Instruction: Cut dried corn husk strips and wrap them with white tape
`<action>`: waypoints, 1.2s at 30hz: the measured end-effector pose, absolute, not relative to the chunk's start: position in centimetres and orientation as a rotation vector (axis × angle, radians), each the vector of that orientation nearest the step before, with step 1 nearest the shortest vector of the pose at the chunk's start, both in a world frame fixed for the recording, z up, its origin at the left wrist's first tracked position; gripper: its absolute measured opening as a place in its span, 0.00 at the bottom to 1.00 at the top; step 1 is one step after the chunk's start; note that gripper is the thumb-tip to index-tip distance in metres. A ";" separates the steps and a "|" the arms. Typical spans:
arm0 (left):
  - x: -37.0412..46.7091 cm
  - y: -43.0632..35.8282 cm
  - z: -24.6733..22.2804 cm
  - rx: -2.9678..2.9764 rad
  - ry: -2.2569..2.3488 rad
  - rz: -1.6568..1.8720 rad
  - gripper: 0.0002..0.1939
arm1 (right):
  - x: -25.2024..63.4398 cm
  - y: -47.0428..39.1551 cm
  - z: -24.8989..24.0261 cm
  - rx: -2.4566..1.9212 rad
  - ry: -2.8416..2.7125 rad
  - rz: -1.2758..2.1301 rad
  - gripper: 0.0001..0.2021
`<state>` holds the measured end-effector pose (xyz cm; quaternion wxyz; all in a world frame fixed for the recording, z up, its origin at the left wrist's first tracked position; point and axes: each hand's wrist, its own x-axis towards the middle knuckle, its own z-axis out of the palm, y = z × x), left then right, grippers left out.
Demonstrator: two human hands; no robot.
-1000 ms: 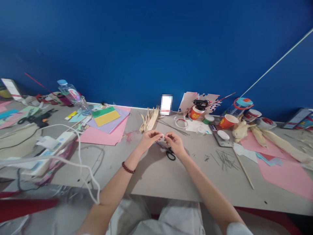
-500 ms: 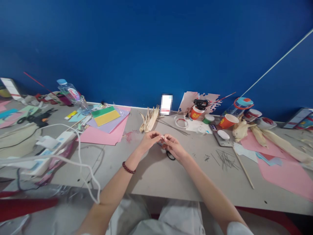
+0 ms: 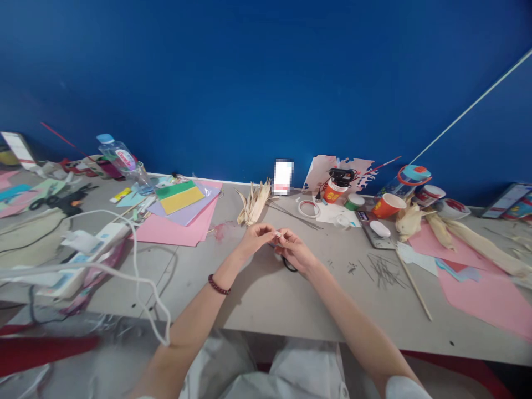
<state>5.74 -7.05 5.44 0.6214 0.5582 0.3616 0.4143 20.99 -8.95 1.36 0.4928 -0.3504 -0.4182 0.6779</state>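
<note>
My left hand (image 3: 258, 238) and my right hand (image 3: 294, 248) meet over the middle of the grey table (image 3: 266, 302). Their fingertips are pinched together around a small whitish piece, too small to name. Black-handled scissors (image 3: 290, 265) lie partly hidden beneath my right hand. Just behind my left hand rests a bundle of dry husks (image 3: 254, 204). A lit phone (image 3: 283, 177) stands against the blue wall behind my hands, its screen blurred.
Coloured paper (image 3: 180, 198), a bottle (image 3: 122, 158) and a power strip (image 3: 89, 260) with white cables are at left. At right are a tape roll (image 3: 308, 209), orange cups (image 3: 388, 205), cut wires (image 3: 384, 271), a wooden stick (image 3: 413, 285) and pink sheets (image 3: 484, 293).
Both hands stay in the same place, with only a slight shift of the fingers around the small piece.
</note>
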 end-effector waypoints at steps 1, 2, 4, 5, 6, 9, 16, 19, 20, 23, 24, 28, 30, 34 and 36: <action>5.7 -7.1 5.5 1.284 0.828 0.958 0.08 | 21.0 -8.9 1.3 -0.849 -0.992 1.653 0.18; 5.7 -7.0 5.5 1.284 0.825 0.967 0.08 | 20.9 -8.9 1.2 -0.848 -0.970 1.658 0.17; 5.6 -7.0 5.6 1.282 0.824 0.987 0.08 | 20.9 -8.7 1.0 -0.855 -0.939 1.652 0.15; 5.5 -7.0 5.5 1.280 0.824 0.996 0.08 | 20.9 -8.7 0.9 -0.863 -0.935 1.640 0.15; 5.4 -6.9 5.5 1.279 0.824 1.005 0.08 | 20.9 -8.6 0.8 -0.872 -0.935 1.627 0.14; 5.3 -6.7 5.2 1.284 0.821 1.039 0.09 | 20.9 -8.4 0.6 -0.898 -0.912 1.599 0.13; 5.4 -6.3 4.7 1.251 0.845 1.104 0.07 | 20.6 -8.3 0.9 -0.911 -0.850 1.603 0.17; 5.5 -6.2 4.4 1.232 0.877 1.124 0.07 | 20.5 -8.3 0.9 -0.947 -0.882 1.572 0.19; 5.5 -6.2 4.3 1.226 0.894 1.132 0.07 | 20.5 -8.3 0.8 -0.966 -0.895 1.542 0.19; 5.6 -6.1 4.1 1.214 0.940 1.146 0.07 | 20.5 -8.3 0.7 -1.018 -0.941 1.438 0.17; 5.6 -6.1 4.1 1.219 0.951 1.147 0.07 | 20.6 -8.3 0.7 -1.027 -0.958 1.414 0.17; 5.6 -6.1 4.2 1.296 0.958 1.140 0.07 | 20.6 -8.3 1.0 -1.059 -0.989 1.387 0.15; 5.6 -6.1 4.2 1.332 0.949 1.137 0.08 | 20.5 -8.4 1.2 -1.072 -0.992 1.381 0.14; 5.6 -6.2 4.1 1.357 0.958 1.137 0.09 | 20.5 -8.5 1.3 -1.123 -1.097 1.228 0.13; 5.7 -6.1 3.9 1.366 0.976 1.141 0.09 | 20.6 -8.6 1.3 -1.168 -1.221 0.993 0.10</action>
